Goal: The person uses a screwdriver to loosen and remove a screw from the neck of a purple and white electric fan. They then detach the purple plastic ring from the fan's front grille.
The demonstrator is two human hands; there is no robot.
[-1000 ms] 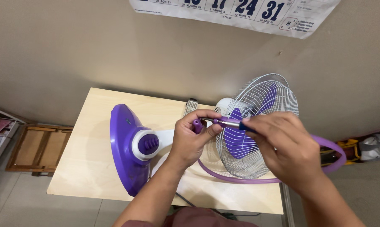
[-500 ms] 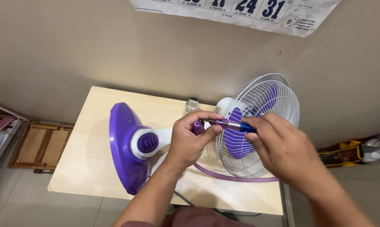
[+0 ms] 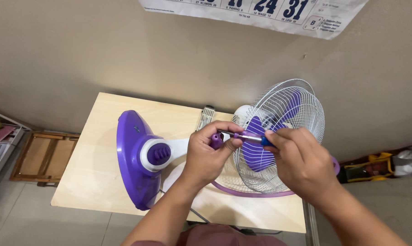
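Home room corner – small wooden table against plain wall, paper calendar, folded wooden frame on tiled floor.

right hand drawn in closer to the left hand along the screwdriver, less blue handle showing; purple ring sticking out less at right

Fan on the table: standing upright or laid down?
Laid down. The fan's purple base stands on edge on the table, its stem runs level, and the wire grille rests at the table's right end.
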